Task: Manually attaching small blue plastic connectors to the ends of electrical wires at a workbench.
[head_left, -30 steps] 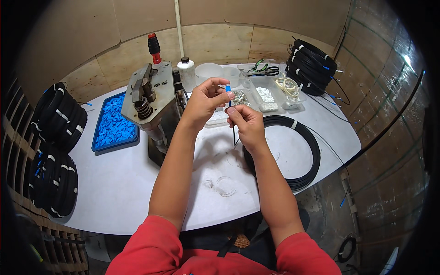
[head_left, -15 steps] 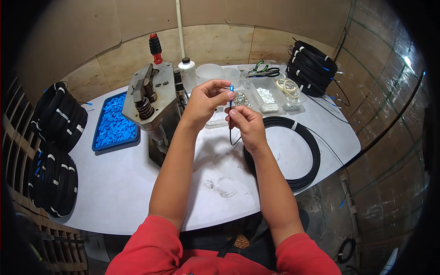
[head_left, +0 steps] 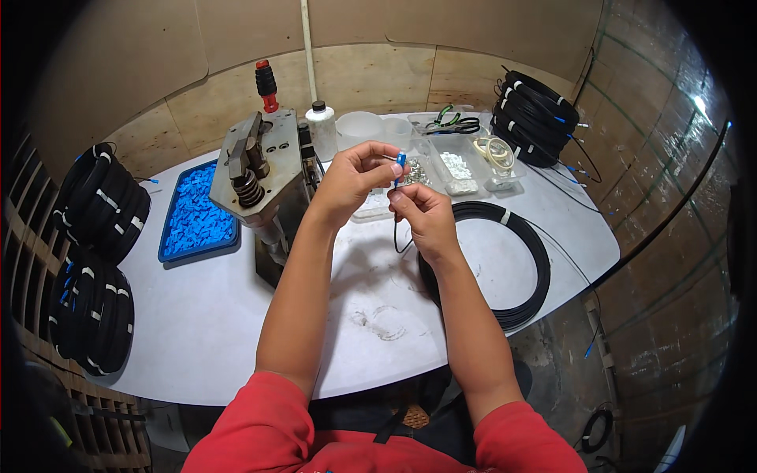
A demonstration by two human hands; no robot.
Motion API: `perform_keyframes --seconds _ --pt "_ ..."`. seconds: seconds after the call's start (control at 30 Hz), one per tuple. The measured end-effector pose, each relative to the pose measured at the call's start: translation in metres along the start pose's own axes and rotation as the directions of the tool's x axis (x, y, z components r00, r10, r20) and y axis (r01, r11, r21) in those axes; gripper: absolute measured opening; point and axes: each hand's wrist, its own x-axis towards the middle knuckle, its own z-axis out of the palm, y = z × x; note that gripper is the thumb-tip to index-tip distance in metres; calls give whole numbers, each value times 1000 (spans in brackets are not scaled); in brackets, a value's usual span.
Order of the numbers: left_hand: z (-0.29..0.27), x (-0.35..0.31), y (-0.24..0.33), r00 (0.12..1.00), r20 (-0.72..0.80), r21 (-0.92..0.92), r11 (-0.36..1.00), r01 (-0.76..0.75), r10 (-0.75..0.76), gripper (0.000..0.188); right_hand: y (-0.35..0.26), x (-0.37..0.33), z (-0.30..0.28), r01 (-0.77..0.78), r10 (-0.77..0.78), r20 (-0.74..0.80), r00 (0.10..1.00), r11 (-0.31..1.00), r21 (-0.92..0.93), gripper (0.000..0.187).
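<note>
Between the thumb and fingers of my left hand [head_left: 360, 177] is a small blue cable connector [head_left: 401, 158], held upright above the table. Just below it, my right hand [head_left: 426, 218] pinches the black cable [head_left: 396, 230] that runs down from the connector. The cable bends in a small loop under my fingers toward a large coil of black cable [head_left: 538, 268], which lies flat on the table beneath my right forearm. My fingers partly cover the connector's lower end.
A metal hand press [head_left: 272, 169] stands left of my hands, beside a blue tray [head_left: 201, 254] full of blue connector pieces. Clear bins [head_left: 464, 188] of small parts, a white bottle [head_left: 321, 126] and pliers [head_left: 453, 124] are behind. Cable coils [head_left: 98, 201] stack at both sides.
The blue connector has turned slightly and sits a little lower in my left fingers. My right hand has shifted slightly; both hands keep their pinch.
</note>
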Motion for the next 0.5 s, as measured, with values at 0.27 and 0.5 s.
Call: perform_keyframes --seconds 0.27,0.5 --pt "2 1 1 999 -48 1 1000 -25 25 29 -3 0 1 -4 4 -21 1000 1000 1 15" --pt "4 0 1 999 -38 -32 999 -27 26 32 -5 -1 1 -5 5 -6 1000 1000 14 15"
